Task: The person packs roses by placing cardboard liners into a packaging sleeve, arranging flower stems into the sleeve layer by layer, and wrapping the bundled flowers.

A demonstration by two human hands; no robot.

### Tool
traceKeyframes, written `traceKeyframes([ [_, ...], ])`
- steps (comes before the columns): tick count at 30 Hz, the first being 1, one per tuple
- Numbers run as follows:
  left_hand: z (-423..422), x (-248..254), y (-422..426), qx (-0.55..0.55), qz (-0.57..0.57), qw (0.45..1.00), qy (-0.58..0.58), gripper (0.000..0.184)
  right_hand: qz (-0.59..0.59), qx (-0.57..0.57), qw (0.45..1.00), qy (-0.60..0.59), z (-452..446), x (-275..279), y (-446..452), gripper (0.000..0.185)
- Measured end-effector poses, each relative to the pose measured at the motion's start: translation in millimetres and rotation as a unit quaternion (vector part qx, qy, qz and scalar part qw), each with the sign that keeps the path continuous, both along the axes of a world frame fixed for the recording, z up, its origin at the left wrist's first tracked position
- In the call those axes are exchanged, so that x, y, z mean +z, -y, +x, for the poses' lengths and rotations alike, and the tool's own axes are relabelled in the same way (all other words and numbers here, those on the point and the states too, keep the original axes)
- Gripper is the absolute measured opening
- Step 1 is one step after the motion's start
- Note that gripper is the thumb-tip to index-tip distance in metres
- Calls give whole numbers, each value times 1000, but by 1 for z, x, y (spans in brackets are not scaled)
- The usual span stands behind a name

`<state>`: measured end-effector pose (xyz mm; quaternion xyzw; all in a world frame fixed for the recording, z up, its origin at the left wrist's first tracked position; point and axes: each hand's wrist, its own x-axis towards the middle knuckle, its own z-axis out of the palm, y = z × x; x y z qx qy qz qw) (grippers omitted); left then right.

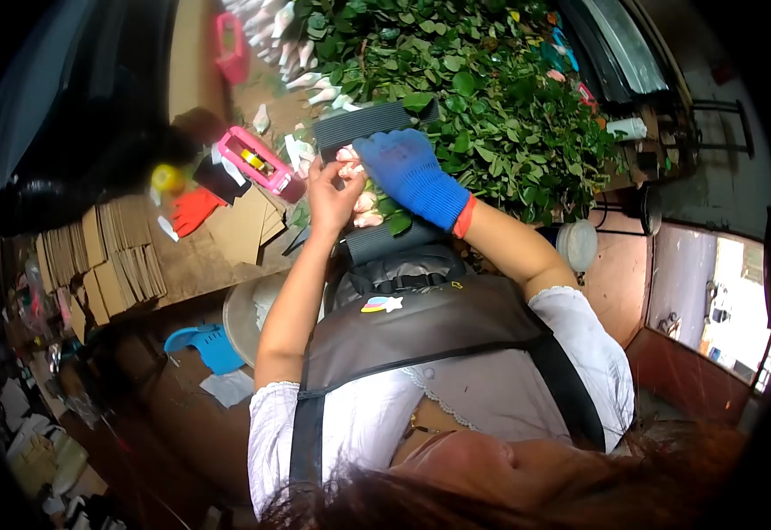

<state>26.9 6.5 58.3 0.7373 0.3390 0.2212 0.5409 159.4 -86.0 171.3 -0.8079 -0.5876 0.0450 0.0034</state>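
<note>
Several pink blooms (365, 202) near star-printed apron (430, 331)

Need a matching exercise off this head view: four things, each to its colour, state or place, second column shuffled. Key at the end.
Column 1
1. right hand
2. leaves
3. tape dispenser
4. left hand

Column 2
A. pink, on the table
B. bare, fingers at the pale pink roses
C. in a blue glove
D. green, in a big heap

Pairs: 1-C, 2-D, 3-A, 4-B
</note>
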Motion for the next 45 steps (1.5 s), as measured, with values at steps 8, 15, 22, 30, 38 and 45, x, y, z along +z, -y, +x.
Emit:
traceKeyframes([
  [8, 2, -7, 5, 19, 24, 999, -31, 44, 38, 54, 998, 19, 6, -44, -4, 22],
  [15, 6, -19, 3, 20, 99, 995, -23, 45, -142, 108, 984, -9, -7, 6, -45, 17],
  [22, 10, -29, 9, 31, 130, 990, -32, 50, 137, 444, 885, -31, -131, -66, -150, 13],
  [30, 12, -25, 10, 56, 82, 995, -12, 52, 64, 429, 897, 90, -155, -112, -194, 10],
  [38, 24, -55, 1, -68, 97, 992, 36, 54, 224, 237, 911, -251, -70, -26, -112, 11],
  [45, 1, -4, 10, 17, 60, 998, -4, 41, 169, -167, 821, -519, 12, 34, 48, 16],
])
